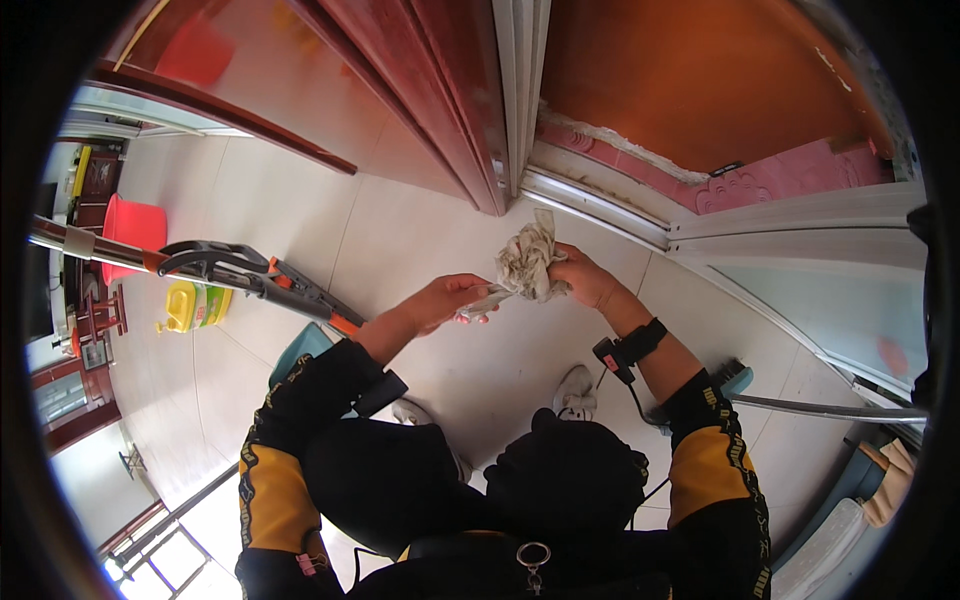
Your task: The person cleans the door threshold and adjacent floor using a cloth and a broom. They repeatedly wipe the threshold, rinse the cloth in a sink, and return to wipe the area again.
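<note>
Dirty grey rag point(527, 262) is held centre frame, above the tiled floor point(420, 230). Left hand point(447, 301) clamped on its lower tail at 8 o'clock, right hand point(578, 277) clamped at 3 o'clock; opposed grips suit wringing. Mop handle point(262, 277) lies at 9 o'clock.

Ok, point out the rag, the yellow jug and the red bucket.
rag point(527, 262), head view, on its crumpled middle between the hands
yellow jug point(181, 306), head view, on its body
red bucket point(135, 228), head view, on its side wall
</note>
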`<state>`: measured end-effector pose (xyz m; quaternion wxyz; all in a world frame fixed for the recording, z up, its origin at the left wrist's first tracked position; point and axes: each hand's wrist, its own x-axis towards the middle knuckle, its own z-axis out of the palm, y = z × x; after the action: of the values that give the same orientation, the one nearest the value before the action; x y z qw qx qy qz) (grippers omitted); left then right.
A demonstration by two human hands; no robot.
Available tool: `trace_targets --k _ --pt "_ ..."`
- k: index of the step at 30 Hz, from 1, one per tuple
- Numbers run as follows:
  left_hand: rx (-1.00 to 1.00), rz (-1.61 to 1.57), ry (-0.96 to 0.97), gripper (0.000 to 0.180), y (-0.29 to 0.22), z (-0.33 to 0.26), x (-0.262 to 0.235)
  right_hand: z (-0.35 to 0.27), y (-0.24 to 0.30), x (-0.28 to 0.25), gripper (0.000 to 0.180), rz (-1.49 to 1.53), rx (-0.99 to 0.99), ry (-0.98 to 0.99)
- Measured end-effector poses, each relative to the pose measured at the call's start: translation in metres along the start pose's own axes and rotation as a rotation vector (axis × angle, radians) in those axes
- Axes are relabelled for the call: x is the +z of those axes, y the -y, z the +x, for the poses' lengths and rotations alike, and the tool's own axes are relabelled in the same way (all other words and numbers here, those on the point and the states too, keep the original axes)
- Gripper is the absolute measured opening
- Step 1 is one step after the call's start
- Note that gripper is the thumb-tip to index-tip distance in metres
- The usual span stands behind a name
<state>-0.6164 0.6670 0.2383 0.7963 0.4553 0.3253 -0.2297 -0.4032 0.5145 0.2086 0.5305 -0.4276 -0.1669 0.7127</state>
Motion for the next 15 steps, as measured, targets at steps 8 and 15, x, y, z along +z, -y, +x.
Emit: trace_targets --k 8,15 --pt "-0.044 -0.484 0.068 0.046 0.012 0.001 0.005 0.006 -0.024 0.048 0.04 -1.107 -0.206 -0.08" --pt "0.067 -0.24 -0.127 0.04 0.017 0.004 0.004 -0.003 -0.02 0.021 0.047 -0.256 -0.129 -0.151"
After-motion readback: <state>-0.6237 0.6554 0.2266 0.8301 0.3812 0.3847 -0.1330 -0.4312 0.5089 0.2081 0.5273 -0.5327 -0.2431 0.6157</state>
